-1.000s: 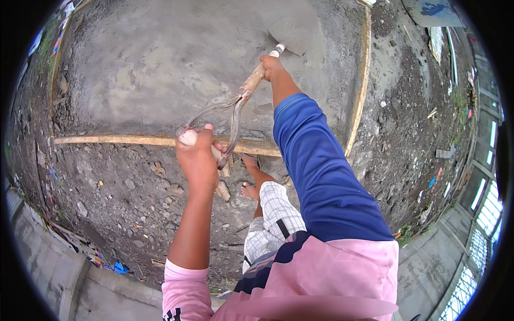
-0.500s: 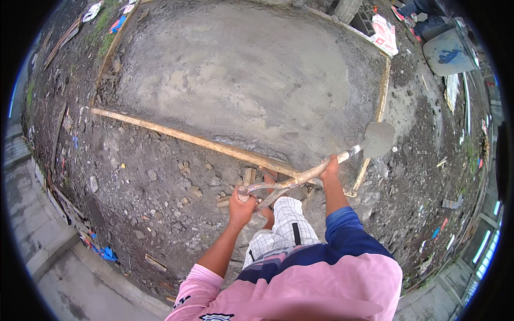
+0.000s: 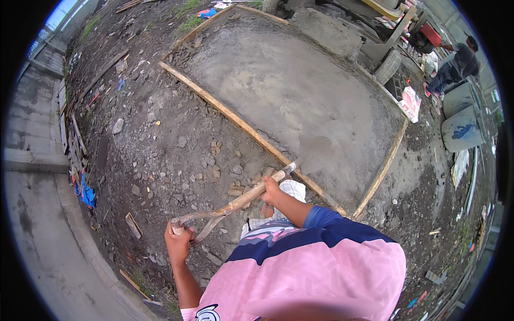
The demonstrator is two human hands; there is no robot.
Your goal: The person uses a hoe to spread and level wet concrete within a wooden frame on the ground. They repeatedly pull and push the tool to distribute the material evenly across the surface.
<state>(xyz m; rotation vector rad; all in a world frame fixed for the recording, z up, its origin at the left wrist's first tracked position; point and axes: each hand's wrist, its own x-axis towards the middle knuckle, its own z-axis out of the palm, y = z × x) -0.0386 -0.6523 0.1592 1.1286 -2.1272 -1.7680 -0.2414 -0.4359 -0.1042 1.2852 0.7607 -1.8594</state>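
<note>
A shovel (image 3: 241, 201) slants across the centre of the frame, its grip end at lower left and its grey blade (image 3: 316, 152) right of centre. The wearer's left hand (image 3: 179, 242) is closed around the crossbar of the forked grip; the right hand (image 3: 271, 191) wraps the wooden shaft close to the blade. The blade is over a bed of smooth grey wet-looking mix (image 3: 284, 101) that fills the upper middle. Whether it touches the surface cannot be told, as their greys blend.

A long wooden board (image 3: 227, 112) edges the bed, running from upper left to lower right, and the shovel's neck crosses above it. A second board (image 3: 383, 167) closes the right side. Loose stones (image 3: 236, 190) lie below the long board, near the shaft.

The likeliest trouble is the neck knocking the long board out of line if the shovel drops or swings low. A steeply tipped blade could gouge the mix, and a damp shaft might slip in the right hand.

At upper right, another person (image 3: 458, 65) stands near grey drums (image 3: 460, 131), well apart from the shovel.
</note>
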